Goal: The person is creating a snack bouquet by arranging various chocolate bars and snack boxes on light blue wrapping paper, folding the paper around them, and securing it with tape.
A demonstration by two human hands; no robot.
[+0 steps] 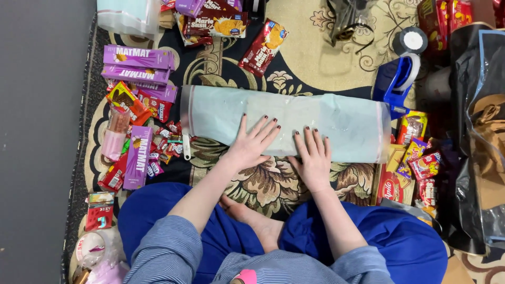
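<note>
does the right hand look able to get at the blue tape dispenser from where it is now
Probably yes. The right hand lies flat on the pale plastic bag, and the blue tape dispenser sits just past the bag's far right corner, with nothing standing between them, though it would take a forward stretch.

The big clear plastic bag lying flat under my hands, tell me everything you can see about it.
The clear plastic bag is a long, pale, see-through rectangle that looks like thin film, with something light bluish inside. It lies flat and crosswise on the patterned rug, a seam strip near each end. The left hand and right hand press palm-down on its near edge, fingers spread. A blue tape dispenser sits at its right end.
</note>
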